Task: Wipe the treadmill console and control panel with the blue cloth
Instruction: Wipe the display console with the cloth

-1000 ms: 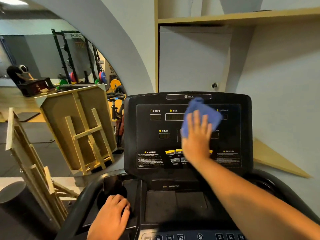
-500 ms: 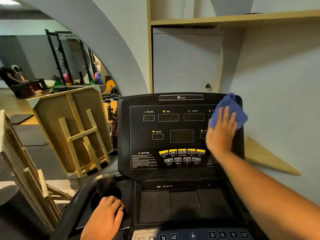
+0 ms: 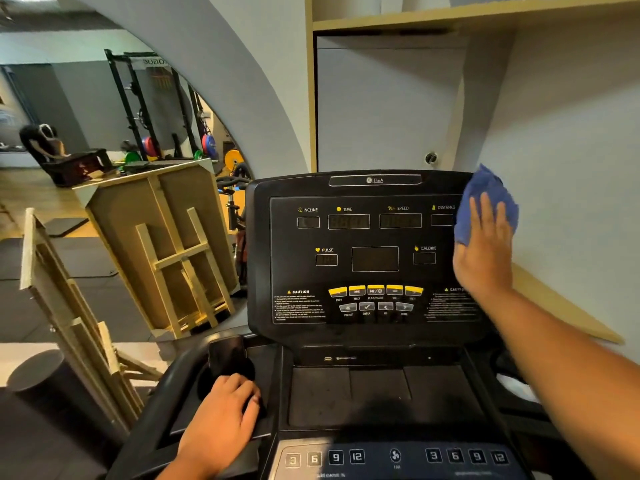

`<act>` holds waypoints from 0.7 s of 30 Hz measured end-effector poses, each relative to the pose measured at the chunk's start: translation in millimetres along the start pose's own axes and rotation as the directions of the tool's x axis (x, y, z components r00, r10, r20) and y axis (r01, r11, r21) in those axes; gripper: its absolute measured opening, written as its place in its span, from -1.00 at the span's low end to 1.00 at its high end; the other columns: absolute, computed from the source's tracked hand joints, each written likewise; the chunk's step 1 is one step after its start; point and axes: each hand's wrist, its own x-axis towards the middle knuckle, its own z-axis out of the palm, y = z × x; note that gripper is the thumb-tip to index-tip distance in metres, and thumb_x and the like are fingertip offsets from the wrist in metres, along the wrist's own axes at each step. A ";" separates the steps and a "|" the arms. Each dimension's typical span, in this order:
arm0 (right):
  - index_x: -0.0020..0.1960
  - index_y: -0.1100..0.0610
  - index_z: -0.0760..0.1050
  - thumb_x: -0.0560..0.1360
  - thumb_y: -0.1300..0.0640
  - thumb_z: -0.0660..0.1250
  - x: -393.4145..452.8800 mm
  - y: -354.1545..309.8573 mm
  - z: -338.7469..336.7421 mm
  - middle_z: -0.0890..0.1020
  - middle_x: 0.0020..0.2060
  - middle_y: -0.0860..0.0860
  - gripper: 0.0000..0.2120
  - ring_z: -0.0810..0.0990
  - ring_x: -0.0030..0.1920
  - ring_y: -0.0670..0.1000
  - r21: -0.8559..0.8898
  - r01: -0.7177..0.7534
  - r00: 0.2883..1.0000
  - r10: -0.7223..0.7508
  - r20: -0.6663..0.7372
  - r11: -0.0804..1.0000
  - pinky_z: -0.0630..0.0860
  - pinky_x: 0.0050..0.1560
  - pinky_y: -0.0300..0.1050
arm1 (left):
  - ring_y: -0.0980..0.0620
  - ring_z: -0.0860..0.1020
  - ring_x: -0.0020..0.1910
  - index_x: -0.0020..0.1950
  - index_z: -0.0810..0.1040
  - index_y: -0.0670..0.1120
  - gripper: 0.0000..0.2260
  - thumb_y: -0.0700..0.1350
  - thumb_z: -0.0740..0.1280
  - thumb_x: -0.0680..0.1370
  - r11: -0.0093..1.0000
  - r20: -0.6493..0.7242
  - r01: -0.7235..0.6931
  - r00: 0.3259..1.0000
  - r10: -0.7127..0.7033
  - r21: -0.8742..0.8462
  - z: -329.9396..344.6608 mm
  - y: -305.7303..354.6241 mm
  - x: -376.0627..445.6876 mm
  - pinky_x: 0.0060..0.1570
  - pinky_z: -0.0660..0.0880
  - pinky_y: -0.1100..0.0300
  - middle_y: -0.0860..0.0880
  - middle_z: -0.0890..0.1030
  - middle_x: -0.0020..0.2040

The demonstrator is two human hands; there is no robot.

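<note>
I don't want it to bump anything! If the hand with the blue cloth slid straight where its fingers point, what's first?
The right hand points up along the console. Only the blue cloth lies ahead, then the console's top corner; beyond looks free, but depth is unclear.

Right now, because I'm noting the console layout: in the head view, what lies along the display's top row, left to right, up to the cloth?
INCLINE → TIME → SPEED → DISTANCE → blue cloth, pressed by the right hand.

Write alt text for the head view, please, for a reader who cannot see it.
A person's right hand presses a blue cloth flat against the upper right edge of a black treadmill console. The left hand rests on the tray beside the lower control panel.
</note>
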 end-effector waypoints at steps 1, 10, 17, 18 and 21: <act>0.64 0.14 -0.02 0.53 0.20 0.26 -20.4 -7.7 6.2 0.06 0.62 0.18 -0.24 -0.05 0.60 0.29 -0.003 -0.061 0.998 0.061 -0.020 0.998 -0.01 0.57 0.29 | 0.25 0.36 0.14 0.13 0.55 0.21 -0.54 0.25 -0.09 0.54 1.000 0.010 0.002 1.000 -0.002 0.002 -0.2 0.0 -0.5 0.22 0.39 0.25 0.27 0.45 0.09; 0.64 0.02 -0.04 0.48 0.19 0.33 -37.9 -19.0 14.9 -0.02 0.64 0.05 -0.15 -0.12 0.62 0.18 -0.013 0.384 0.913 -0.378 0.155 0.923 0.01 0.57 0.28 | 0.25 0.36 0.15 0.10 0.49 0.26 -0.62 0.28 -0.06 0.53 0.999 0.045 0.023 0.999 -0.022 -0.023 -1.4 -1.7 1.0 0.11 0.33 0.32 0.27 0.43 0.10; 0.65 0.13 -0.10 0.54 0.13 0.35 -85.2 -25.9 21.9 -0.03 0.63 0.16 -0.15 -0.12 0.61 0.26 -0.034 0.007 0.999 -0.005 0.046 0.999 -0.02 0.57 0.29 | 0.23 0.36 0.13 0.10 0.44 0.29 -0.92 0.10 0.19 0.66 1.000 0.061 0.025 0.998 -0.025 -0.006 2.0 -2.7 1.5 0.12 0.34 0.28 0.28 0.42 0.10; 0.65 0.14 -0.09 0.52 0.11 0.36 -102.9 -34.0 26.3 -0.04 0.63 0.17 -0.13 -0.12 0.61 0.28 -0.040 0.034 0.997 -0.031 0.075 0.999 -0.02 0.56 0.30 | 0.23 0.36 0.13 0.09 0.43 0.29 -0.92 0.09 0.19 0.67 1.000 0.062 0.024 0.998 -0.024 -0.007 1.2 -1.3 1.2 0.12 0.34 0.29 0.28 0.42 0.10; 0.65 0.10 -0.11 0.52 0.03 0.36 -120.7 -58.8 36.1 -0.06 0.63 0.14 -0.12 -0.16 0.61 0.27 -0.019 0.228 0.961 -0.222 0.166 0.973 -0.02 0.56 0.30 | 0.24 0.36 0.14 0.10 0.44 0.29 -0.92 0.10 0.18 0.67 0.999 0.074 0.036 0.997 -0.035 -0.013 -0.2 0.6 1.0 0.11 0.32 0.30 0.28 0.41 0.11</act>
